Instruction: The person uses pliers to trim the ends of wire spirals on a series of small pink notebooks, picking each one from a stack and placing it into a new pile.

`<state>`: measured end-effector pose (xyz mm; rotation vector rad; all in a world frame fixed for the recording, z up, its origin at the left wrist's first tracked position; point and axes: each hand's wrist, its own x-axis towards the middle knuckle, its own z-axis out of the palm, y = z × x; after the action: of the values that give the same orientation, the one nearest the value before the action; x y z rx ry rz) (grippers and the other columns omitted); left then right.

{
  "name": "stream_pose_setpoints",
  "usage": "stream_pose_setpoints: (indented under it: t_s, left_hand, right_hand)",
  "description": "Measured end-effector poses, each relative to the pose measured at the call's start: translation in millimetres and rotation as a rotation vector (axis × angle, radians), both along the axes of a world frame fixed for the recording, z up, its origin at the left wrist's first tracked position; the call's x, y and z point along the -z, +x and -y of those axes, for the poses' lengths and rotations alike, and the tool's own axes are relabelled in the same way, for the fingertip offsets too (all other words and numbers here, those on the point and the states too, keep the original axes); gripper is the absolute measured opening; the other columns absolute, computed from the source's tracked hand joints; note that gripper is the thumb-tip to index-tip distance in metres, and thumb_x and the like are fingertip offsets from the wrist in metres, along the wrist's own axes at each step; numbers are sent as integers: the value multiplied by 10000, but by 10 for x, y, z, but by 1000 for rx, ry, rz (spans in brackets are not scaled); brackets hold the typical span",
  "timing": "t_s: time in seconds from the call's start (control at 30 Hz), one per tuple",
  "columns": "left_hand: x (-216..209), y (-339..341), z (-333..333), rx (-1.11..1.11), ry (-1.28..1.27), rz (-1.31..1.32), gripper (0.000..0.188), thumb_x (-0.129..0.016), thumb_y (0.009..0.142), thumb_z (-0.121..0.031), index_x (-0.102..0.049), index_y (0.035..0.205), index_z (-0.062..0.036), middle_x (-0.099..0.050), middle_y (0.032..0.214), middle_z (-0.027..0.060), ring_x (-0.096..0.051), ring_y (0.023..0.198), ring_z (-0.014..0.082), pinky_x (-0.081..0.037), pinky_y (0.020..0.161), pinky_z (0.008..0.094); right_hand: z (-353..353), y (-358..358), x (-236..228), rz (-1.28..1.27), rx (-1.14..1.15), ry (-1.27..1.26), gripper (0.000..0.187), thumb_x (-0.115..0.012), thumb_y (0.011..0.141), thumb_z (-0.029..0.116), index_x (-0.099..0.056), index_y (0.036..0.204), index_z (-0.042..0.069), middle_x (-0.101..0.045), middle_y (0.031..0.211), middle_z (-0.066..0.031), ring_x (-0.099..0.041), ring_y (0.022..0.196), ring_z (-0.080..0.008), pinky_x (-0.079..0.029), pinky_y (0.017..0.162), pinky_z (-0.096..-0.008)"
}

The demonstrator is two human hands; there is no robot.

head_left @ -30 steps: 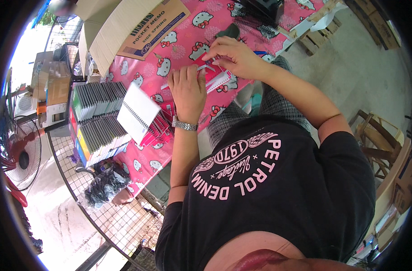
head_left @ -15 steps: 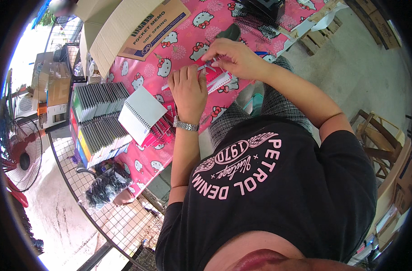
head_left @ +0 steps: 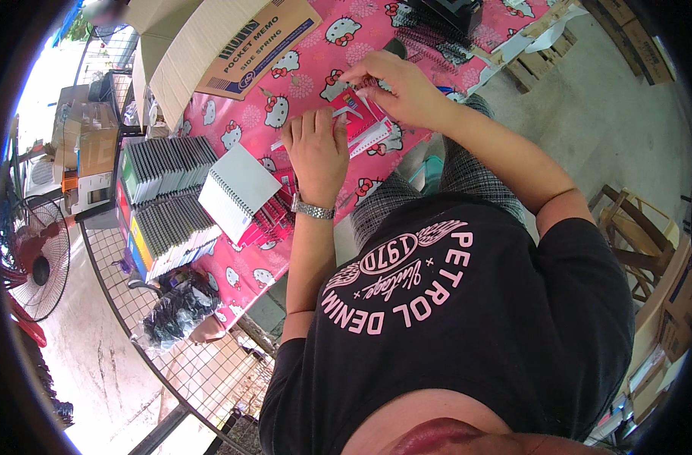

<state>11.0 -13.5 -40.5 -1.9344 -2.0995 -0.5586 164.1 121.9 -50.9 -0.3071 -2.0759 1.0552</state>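
Observation:
Near the table edge lies a red-covered notebook (head_left: 352,108), its white page edges showing and partly hidden by my hands. My left hand (head_left: 316,148), with a metal watch at the wrist, rests on its left part, fingers together and thumb along the cover. Beyond the notebook's upper right side, my right hand (head_left: 397,85) hovers with bent fingers and thumb drawn near each other. Something small and dark shows between them, too indistinct to name. A white strip with a row of holes (head_left: 372,139) lies along the notebook's near side.
Left of my hands, a white-backed spiral notebook (head_left: 240,180) tops a red pile. Further left stand stacks of spiral notebooks (head_left: 172,193). An open cardboard box (head_left: 209,45) sits at the back. Loose black spiral coils (head_left: 433,42) lie at the far right.
My right hand has lifted slightly away from the notebook, uncovering more of its red cover and coloured print. The left hand stays in place.

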Motion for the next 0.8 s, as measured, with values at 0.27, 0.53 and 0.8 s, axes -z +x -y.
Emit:
stream_pose_setpoints:
  t_s: [0.27, 0.53, 0.8]
  left_hand:
    - [17, 19, 1, -16, -21, -7, 212, -587, 930, -214, -593, 1061, -47, -606, 963, 117, -548, 959, 315, -380, 924, 467]
    - [27, 28, 2, -1, 1, -21, 227, -593, 925, -227, -603, 1064, -48, -612, 1006, 109, -548, 978, 310, -377, 937, 471]
    - [42, 0, 3, -2, -5, 2, 223, -601, 921, -219, -610, 1065, -49, -615, 1002, 103, -552, 975, 307, -378, 930, 466]
  right_hand:
    - [4, 4, 79, -18, -103, -11, 408, -629, 784, -79, -621, 1158, 83, -627, 982, -70, -616, 931, -232, -513, 810, -346]
    - [-18, -6, 33, -50, -59, -34, 422, -639, 740, -87, -621, 1133, 66, -646, 919, -79, -639, 903, -262, -506, 814, -377]
    - [-4, 61, 40, 4, -145, -50, 493, -586, 771, -125, -593, 1220, 77, -634, 985, -80, -628, 936, -217, -510, 858, -337]
